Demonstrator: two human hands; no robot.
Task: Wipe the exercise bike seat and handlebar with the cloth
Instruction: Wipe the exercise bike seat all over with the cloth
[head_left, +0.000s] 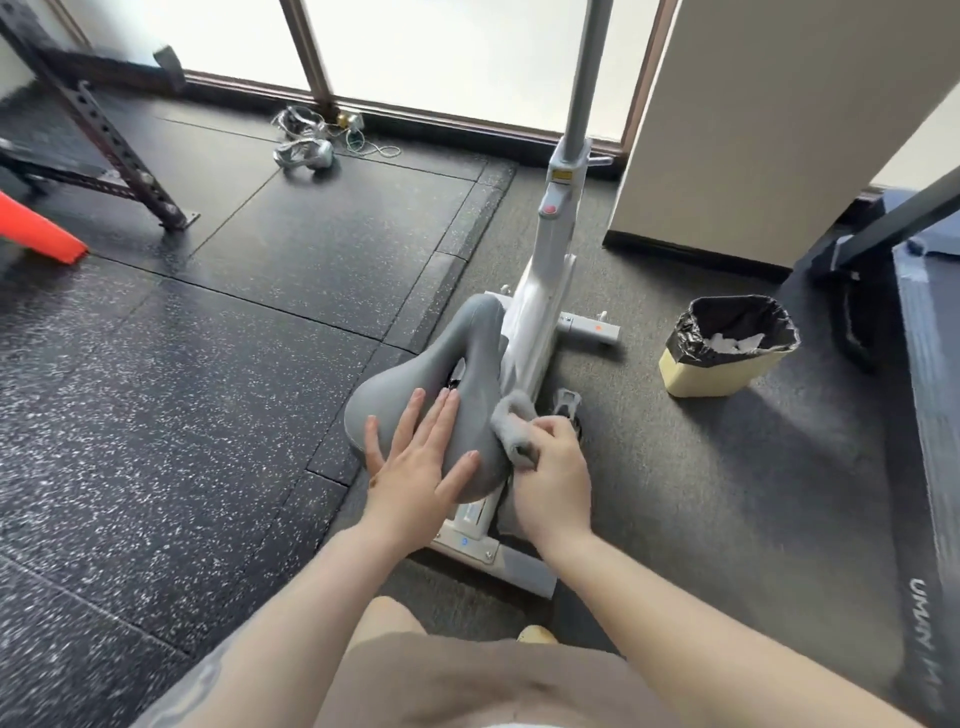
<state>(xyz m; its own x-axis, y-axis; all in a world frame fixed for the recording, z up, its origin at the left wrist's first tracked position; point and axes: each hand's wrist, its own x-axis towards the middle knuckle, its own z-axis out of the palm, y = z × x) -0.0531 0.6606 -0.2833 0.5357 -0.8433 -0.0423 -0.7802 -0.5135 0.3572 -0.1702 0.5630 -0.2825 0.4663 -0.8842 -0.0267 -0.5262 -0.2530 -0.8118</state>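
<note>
Orange cone (39, 228) at far left edge, perforated rack leg (119, 150) upper left. Grey bike seat (415, 364) centre frame; left hand (415, 462) lies flat on its wide rear, fingers straight and spread. Right hand (550, 478) just right of it grips a bunched grey cloth (511, 421) against the seat's right edge. White bike frame (540, 291) behind. Lined bin (727, 345) at right.

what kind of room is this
Most likely a home or small gym: speckled rubber floor tiles, a perforated steel rack frame at the left, and a white exercise bike whose grey seat is being wiped.
</note>
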